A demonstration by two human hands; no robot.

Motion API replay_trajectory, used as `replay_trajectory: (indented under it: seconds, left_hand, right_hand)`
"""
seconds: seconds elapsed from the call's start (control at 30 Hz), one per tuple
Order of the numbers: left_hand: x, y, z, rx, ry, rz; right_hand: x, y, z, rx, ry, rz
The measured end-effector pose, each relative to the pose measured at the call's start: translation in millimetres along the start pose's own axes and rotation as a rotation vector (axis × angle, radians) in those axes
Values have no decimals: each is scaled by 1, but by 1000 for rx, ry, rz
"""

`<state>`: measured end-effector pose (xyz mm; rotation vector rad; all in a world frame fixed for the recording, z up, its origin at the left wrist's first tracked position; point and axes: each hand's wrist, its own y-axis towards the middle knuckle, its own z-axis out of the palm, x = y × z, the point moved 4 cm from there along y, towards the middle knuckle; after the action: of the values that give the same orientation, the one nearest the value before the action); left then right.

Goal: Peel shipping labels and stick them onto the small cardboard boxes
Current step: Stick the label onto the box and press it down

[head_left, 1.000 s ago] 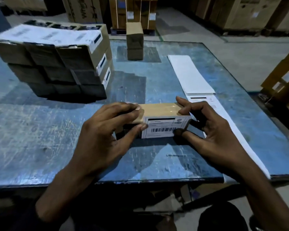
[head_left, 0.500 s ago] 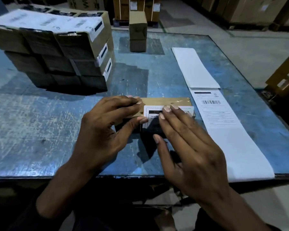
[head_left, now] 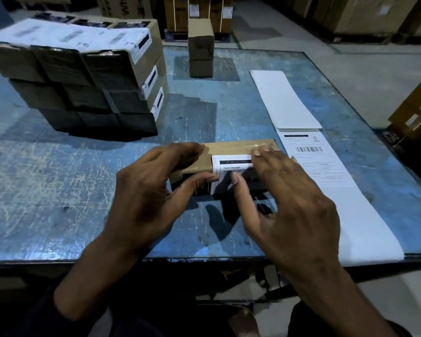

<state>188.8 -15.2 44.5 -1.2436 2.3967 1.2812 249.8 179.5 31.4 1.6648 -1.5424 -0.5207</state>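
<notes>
Cardboard box [head_left: 231,152] on blue worktop [head_left: 58,190]: we see left hand [head_left: 151,190] grasping its end, right hand [head_left: 289,203] fingers straight, pressing shipping label [head_left: 231,164] flat.

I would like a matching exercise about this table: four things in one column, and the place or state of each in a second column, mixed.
Things:
1. small box
2. label strip
3. stack of labelled boxes
4. right hand

Places or states:
A. far left of the table
B. held at its left end by the left hand
C. flat along the table's right side
D. fingers straight over the box's label

Pairs: 1-B, 2-C, 3-A, 4-D
</notes>
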Motion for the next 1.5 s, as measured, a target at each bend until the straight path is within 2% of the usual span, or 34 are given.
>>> replay_trajectory:
  seconds: [0.13,0.23,0.33,0.43,0.5,0.77,0.83,0.93,1.13,1.3,1.4,1.5]
  left_hand:
    - [1,-1,3,-6,48,38]
    - [-18,-3,9,-18,183,185]
    - [-49,-3,27,104,267,307]
    - [-58,-4,39,226,341,257]
    - [-56,-6,37,249,378,225]
    - [-50,-11,19,131,492,18]
    - [-59,-2,27,165,464,55]
    - [-63,8,46,305,469,179]
    - [-26,4,14,308,584,14]
    - [-3,-3,8,243,397,7]
    - [3,-3,15,202,324,-8]
    - [7,-4,19,162,290,44]
  right_hand:
    - [-7,0,3,-8,-5,67]
    - [-10,-3,7,-28,47,57]
    - [-15,-2,7,-32,111,62]
    - [-21,-1,9,20,211,85]
    - [-24,-1,9,42,222,98]
    - [-23,-3,11,11,201,84]
    - [-24,-3,12,34,215,80]
    - [-26,-4,12,63,231,95]
    - [-25,-5,13,78,201,110]
    - [-22,-6,11,80,180,93]
    - [-5,0,0,63,176,12]
    - [19,8,4,249,201,-135]
